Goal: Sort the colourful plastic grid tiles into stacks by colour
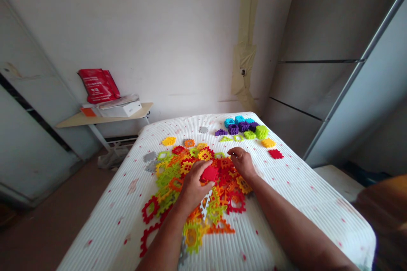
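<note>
Many toothed plastic pieces (163,180) lie heaped on a white ribbed cover (114,216), nearest the body; left hand (195,184) is clamped on a red piece (210,173), thumb and fingers at opposite edges, over the heap's middle; right hand (242,163), over the heap's right side, has curled fingers, parted from the thumb; farther right lie a red square (275,153) and yellow squares (269,143); beyond, green stacks (262,131), then purple pieces (233,129), then blue pieces (239,119) near the far edge; off left, a side table (71,122) bears a red bag (98,85).
</note>
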`<state>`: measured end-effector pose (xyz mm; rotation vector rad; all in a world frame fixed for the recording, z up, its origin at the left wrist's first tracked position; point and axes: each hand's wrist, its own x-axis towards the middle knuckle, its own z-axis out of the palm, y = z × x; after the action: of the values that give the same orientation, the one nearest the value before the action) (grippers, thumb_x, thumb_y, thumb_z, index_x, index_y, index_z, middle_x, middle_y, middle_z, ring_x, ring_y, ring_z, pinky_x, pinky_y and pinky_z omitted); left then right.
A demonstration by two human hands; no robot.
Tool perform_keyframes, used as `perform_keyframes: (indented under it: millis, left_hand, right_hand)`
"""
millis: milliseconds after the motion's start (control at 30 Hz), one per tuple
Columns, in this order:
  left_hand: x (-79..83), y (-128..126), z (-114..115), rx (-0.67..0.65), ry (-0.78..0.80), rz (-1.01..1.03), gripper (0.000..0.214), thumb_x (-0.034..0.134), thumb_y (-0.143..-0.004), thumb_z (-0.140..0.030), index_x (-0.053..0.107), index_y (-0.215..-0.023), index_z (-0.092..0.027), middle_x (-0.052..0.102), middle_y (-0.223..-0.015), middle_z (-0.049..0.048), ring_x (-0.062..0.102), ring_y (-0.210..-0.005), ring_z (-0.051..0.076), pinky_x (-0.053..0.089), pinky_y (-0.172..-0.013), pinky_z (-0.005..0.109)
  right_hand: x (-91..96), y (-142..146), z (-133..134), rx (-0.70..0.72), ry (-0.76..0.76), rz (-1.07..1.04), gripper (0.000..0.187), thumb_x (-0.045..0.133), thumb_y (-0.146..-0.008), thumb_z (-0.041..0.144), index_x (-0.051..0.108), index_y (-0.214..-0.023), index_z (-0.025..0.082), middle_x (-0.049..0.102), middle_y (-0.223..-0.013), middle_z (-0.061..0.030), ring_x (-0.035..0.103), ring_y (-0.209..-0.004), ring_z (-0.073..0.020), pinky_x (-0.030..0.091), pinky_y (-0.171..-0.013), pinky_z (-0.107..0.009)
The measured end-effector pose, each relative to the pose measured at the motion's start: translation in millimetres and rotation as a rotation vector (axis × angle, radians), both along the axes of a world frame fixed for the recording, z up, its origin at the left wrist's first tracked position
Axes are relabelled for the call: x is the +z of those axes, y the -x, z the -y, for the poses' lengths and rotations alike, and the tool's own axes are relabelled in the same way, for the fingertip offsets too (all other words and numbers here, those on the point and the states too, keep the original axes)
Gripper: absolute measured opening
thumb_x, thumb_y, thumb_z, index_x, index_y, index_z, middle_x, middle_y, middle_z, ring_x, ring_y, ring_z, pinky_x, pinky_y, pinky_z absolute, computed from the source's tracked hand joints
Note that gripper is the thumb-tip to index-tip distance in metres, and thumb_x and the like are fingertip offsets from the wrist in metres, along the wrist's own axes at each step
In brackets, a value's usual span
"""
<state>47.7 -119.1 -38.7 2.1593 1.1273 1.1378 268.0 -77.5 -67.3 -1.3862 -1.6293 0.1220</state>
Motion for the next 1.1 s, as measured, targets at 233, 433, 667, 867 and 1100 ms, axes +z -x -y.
perform_keyframes:
  millis: [233,433,667,867,1100]
  left_hand:
    - [-4.4,13,-14,0.357,-0.015,0.059,0.054,0.062,-0.063,-0.015,0.057,-0.116,-0.023,0.058,-0.113,0.0082,0.053,-0.109,0.025,0.040,-0.097,0.040]
    - [-10.6,25,-23,0.407,-0.001,0.191,0.057,0.063,-0.066,-0.020,0.051,-0.122,-0.024,0.055,-0.117,0.0073,0.055,-0.106,0.022,0.044,-0.091,0.034]
    - [-9.8,16,-15,0.230,0.100,0.311,0.042,0.058,-0.069,-0.018,0.056,-0.112,-0.021,0.057,-0.114,0.0071,0.055,-0.104,0.020,0.044,-0.088,0.032]
    - [-11.2,11,-14,0.179,0.178,0.442,0.042,0.051,-0.075,-0.019,0.048,-0.117,-0.021,0.054,-0.118,0.0090,0.053,-0.109,0.020,0.043,-0.089,0.034]
    - [-12.6,6,-12,0.082,0.194,0.486,0.059,0.049,-0.080,-0.021,0.026,-0.135,-0.023,0.053,-0.118,0.0104,0.052,-0.109,0.019,0.040,-0.093,0.037]
  right_hand:
    - [-0.8,1,0,-0.009,0.021,0.001,0.028,0.042,-0.069,0.012,0.067,-0.080,0.018,0.068,-0.081,-0.0050,0.062,-0.078,-0.0181,0.048,-0.075,-0.031]
    - [0.7,2,2,0.015,0.011,0.015,0.027,0.043,-0.071,0.011,0.067,-0.080,0.019,0.067,-0.081,-0.0045,0.061,-0.078,-0.0178,0.048,-0.074,-0.030]
    - [6.8,14,12,0.139,-0.092,0.078,0.022,0.044,-0.076,0.011,0.064,-0.082,0.019,0.065,-0.079,-0.0050,0.059,-0.078,-0.0181,0.047,-0.072,-0.031]
    - [21.8,38,35,0.323,-0.167,0.149,0.019,0.046,-0.087,0.023,0.060,-0.098,0.019,0.063,-0.087,-0.0071,0.058,-0.085,-0.0188,0.049,-0.074,-0.032]
    - [26.6,54,46,0.347,-0.165,0.364,0.045,0.057,-0.083,0.040,0.052,-0.122,0.017,0.057,-0.115,-0.0134,0.051,-0.103,-0.0255,0.044,-0.088,-0.042]
